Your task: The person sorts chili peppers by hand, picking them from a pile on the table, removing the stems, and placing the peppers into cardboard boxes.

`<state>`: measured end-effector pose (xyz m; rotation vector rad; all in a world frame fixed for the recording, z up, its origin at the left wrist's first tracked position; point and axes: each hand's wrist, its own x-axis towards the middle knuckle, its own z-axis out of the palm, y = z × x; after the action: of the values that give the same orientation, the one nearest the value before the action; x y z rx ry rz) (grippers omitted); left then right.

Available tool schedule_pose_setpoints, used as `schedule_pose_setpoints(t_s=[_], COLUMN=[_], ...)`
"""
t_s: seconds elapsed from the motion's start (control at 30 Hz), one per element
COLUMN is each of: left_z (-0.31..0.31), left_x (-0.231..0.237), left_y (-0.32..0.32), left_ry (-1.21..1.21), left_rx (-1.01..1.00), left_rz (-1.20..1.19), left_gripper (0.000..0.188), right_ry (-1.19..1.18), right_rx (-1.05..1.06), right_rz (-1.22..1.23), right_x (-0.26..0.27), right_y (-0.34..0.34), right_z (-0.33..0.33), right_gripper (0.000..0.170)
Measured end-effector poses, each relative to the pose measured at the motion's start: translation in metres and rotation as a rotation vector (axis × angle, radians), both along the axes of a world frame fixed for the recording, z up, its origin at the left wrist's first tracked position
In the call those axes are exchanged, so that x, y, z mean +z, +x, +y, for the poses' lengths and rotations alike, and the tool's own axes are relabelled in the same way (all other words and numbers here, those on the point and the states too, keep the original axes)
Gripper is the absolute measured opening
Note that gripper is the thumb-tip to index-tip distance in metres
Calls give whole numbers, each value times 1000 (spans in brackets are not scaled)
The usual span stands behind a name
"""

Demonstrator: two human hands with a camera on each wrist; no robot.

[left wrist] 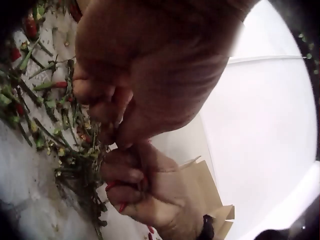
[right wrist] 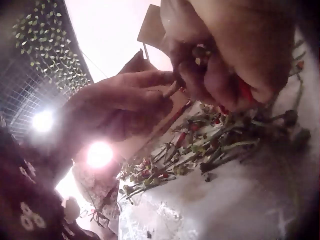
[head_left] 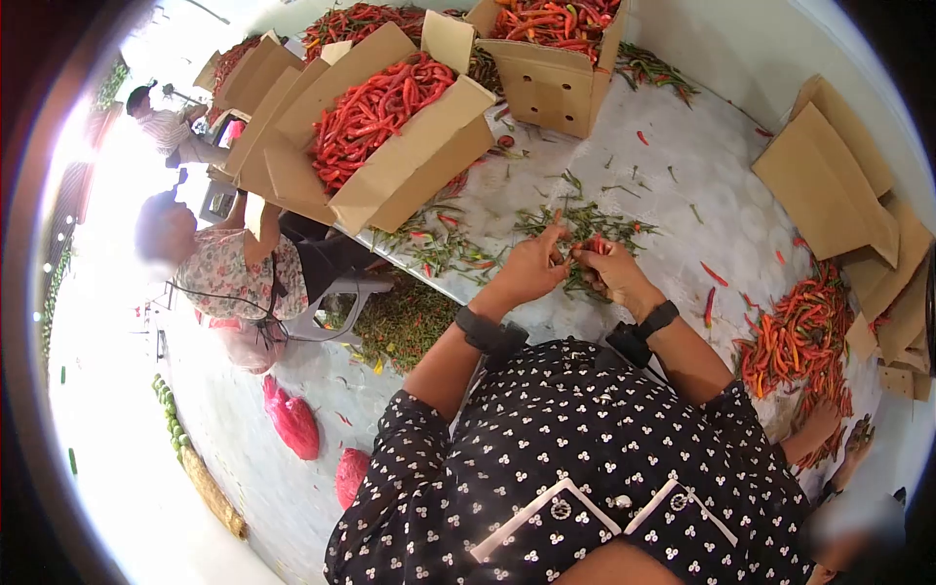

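Note:
My right hand (head_left: 619, 273) holds red chili peppers (head_left: 597, 244) in its curled fingers. Their red tips (left wrist: 123, 205) poke out between the fingers in the left wrist view, and a small greenish stem end (right wrist: 201, 54) shows in the right wrist view. My left hand (head_left: 534, 265) meets the right at the fingertips, its thumb and fingers drawn close together; I cannot tell what lies between them. Both hands are over a heap of green chili stems (head_left: 624, 229) on the white-covered table (head_left: 682, 185).
Cardboard boxes of red chilies (head_left: 385, 112) stand at the back. To the right lies a pile of red and orange chilies (head_left: 795, 331), beside folded cardboard (head_left: 829, 175) and another person's arm (head_left: 814, 429). A seated person (head_left: 249, 263) is at left, above floor debris (head_left: 409, 322).

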<state>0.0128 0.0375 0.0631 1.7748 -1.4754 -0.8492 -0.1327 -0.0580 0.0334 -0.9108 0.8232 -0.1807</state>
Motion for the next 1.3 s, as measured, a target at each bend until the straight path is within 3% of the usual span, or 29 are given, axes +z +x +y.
schedule_pose_setpoints(t_s=[0.07, 0.13, 0.23, 0.3, 0.47, 0.53, 0.73, 0.8, 0.93, 1.0, 1.03, 1.1, 1.2, 1.3], left_z=[3, 13, 32, 44, 54, 53, 52, 48, 40, 30, 25, 16, 6, -1], left_x=[-1, -9, -15, -15, -33, -27, -28, -31, -39, -37, -33, -23, -18, -12], left_y=[7, 26, 55, 70, 80, 75, 69, 67, 61, 55, 50, 39, 26, 20], left_ry=[62, -54, -44, 121, 105, 126, 47, 139, 46, -75, -79, 63, 14, 91], left_rx=[12, 17, 142, 236, 196, 204, 177, 168, 108, 189, 182, 239, 152, 95], left_rz=[38, -252, -445, -616, -657, -645, -620, -616, -683, -457, -456, -117, 39, 72], left_gripper=[36, 23, 15, 13, 15, 17, 16, 17, 17, 16, 16, 17, 17, 14], right_ry=[47, 125, 270, 298, 350, 337, 259, 243, 178, 121, 67, 28, -54, -326], right_rx=[-57, -214, -189, -189, -102, -120, -96, -87, -40, -41, -37, -37, -55, -124], right_rz=[-9, -87, -235, -245, -345, -239, -198, -181, -148, -131, -109, -117, -133, -103], right_x=[0, 1, -10, -11, -11, -9, 0, -5, -8, 0, 4, 6, 13, 14], right_y=[-1, -3, -11, -12, -8, -5, -4, -3, 2, 6, 7, 8, 12, 16], right_z=[-1, -3, -16, -18, -15, -11, -5, -5, -2, 1, 2, 2, 2, 2], right_gripper=[8, 9, 8, 9, 12, 18, 9, 8, 9, 10, 10, 11, 14, 18])
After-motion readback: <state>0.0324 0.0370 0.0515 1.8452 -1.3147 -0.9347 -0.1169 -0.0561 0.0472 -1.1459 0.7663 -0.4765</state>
